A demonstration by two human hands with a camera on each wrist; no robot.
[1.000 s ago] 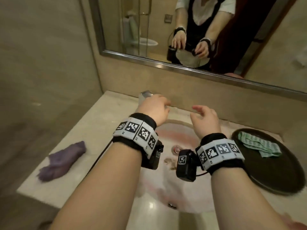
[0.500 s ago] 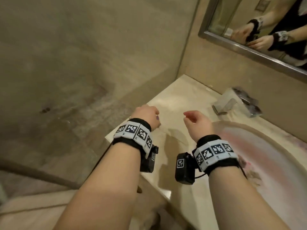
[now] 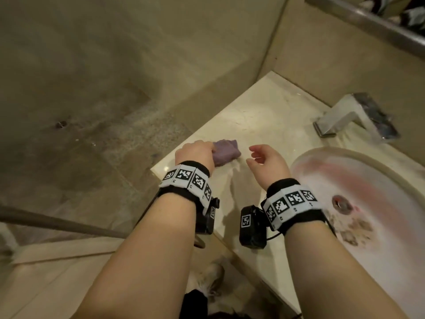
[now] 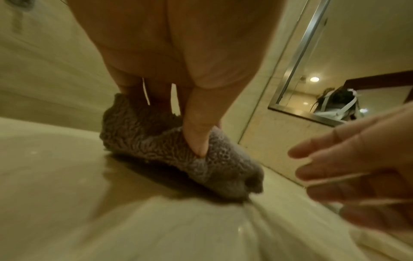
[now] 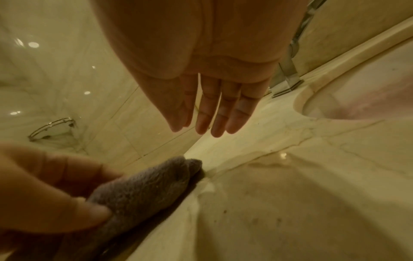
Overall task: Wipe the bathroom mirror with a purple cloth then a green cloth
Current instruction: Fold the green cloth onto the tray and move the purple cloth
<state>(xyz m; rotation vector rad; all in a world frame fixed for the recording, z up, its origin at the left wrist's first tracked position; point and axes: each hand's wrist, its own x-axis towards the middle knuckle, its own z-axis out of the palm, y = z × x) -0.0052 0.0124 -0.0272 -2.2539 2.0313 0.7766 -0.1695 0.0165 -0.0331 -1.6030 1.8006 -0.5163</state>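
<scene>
The counter (image 3: 264, 116) runs from the near left corner back toward the wall under the mirror (image 3: 368, 21), whose frame edge crosses the top right of the head view. The basin (image 3: 358, 180) sits in the counter to the right, with the tap (image 3: 340, 118) behind it.

The purple cloth (image 3: 226, 151) lies bunched on the counter near its left edge, well left of the basin. Its long axis runs from the counter's left edge toward the basin, and the free end points at the right hand.

The left hand (image 3: 195, 153) is on the cloth at its left end: in the left wrist view the thumb (image 4: 196, 123) digs into the pile and the fingers curl behind, so it pinches the cloth, which is not yet lifted off the counter. The right hand (image 3: 266, 160) hangs just right of the cloth, apart from it, fingers (image 5: 214, 113) straight and loose, holding nothing.

So the left hand is the nearer and already has the hold. The mirror lies up and to the right of it, so the lift likely goes that way. The green cloth is not in view.
</scene>
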